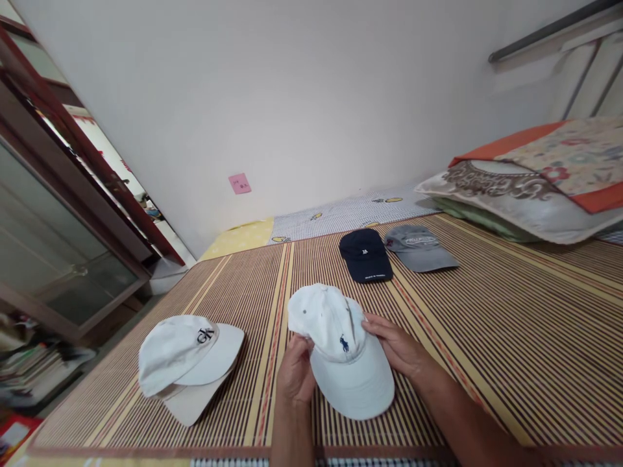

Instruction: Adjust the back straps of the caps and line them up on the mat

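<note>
Head view, from where I'm standing: left hand [296,373] and right hand [400,344] are both pinching the white cap [328,324], fingers closed on opposite sides, some hidden underneath. Likely risk: soft fabric is offering little stiffness, so squeezing unevenly could crease the crown, and a loose pinch could let one side slip. Cap is sitting between the hands, brim [357,389] pointing toward the wearer, above the striped mat [253,285]; can't tell if they're touching. Stacked pale caps [180,353] are lying apart, left.
</note>
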### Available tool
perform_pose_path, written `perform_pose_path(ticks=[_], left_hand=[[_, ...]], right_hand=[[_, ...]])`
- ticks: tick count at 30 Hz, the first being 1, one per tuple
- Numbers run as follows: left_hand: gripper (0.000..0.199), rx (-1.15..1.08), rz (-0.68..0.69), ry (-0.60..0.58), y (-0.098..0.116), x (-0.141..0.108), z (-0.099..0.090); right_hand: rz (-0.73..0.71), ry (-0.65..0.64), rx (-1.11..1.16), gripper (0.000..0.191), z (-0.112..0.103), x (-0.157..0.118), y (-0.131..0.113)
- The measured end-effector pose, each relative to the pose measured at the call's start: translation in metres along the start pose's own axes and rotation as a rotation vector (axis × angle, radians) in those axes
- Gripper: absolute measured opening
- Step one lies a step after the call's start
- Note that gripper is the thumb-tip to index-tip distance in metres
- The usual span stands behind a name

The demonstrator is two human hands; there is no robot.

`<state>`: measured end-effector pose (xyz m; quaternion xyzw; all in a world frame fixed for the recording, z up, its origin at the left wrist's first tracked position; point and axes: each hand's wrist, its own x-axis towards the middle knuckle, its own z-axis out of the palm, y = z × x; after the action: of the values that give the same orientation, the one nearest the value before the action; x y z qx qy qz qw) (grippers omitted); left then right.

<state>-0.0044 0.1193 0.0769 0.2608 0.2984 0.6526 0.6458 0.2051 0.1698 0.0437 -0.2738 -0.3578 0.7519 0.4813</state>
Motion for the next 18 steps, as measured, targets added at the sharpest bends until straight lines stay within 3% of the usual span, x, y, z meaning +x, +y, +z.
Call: perform_pose_path(ticks=[5,9,13,18], left_hand=[[0.046,0.270,0.146,0.084,0.013,-0.004,0.011],[0.047,0.478,0.260,0.068,0.029,-0.015,0.024],[0.032,0.687,0.371,0.045,0.034,-0.016,0.027],[0.016,0.914,0.500,0.179,0.015,0.005,0.006]], right_hand=[[-0.084,-0.094,-0.065,0.040,0.006,-0.002,-0.010],[-0.240,-0.157,-0.263,0.036,0.013,-0.005,-0.022],[-0.470,-0.047,-0.560,0.027,0.016,-0.006,-0.028],[-0.708,0.100,-0.776,0.021,0.008,-0.004,-0.020]])
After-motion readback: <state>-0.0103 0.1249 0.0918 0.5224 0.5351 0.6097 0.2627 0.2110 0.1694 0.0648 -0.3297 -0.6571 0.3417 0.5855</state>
